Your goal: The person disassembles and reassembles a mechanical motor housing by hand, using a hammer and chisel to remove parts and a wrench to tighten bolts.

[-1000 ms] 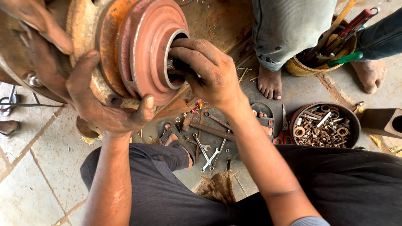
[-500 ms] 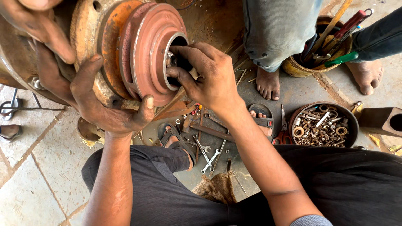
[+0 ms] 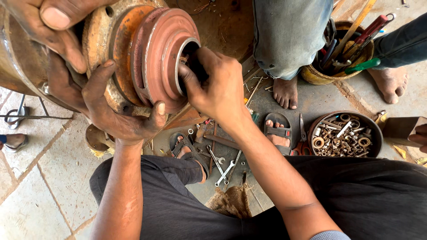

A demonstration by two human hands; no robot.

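Observation:
A heavy rusty wheel hub (image 3: 155,49) with a reddish flanged face lies on its side in front of me, its round opening facing right. My left hand (image 3: 115,111) grips the hub's lower rim from below, thumb against the flange. My right hand (image 3: 218,84) has its bunched fingers pushed into the opening; the fingertips and whatever they touch are hidden. Another person's hand (image 3: 53,22) holds the hub's big outer drum at the top left.
A round bowl (image 3: 376,129) of nuts and washers sits on the floor at right, with a yellow bucket (image 3: 313,75) of tools behind it. Wrenches (image 3: 222,164) lie between my sandalled feet. A standing person's bare foot (image 3: 284,91) is close by. A metal stand (image 3: 26,115) is at left.
My right hand has gone deeper into the hub's opening. My left hand has slid along the lower rim, and the hub now sits nearer and larger in view.

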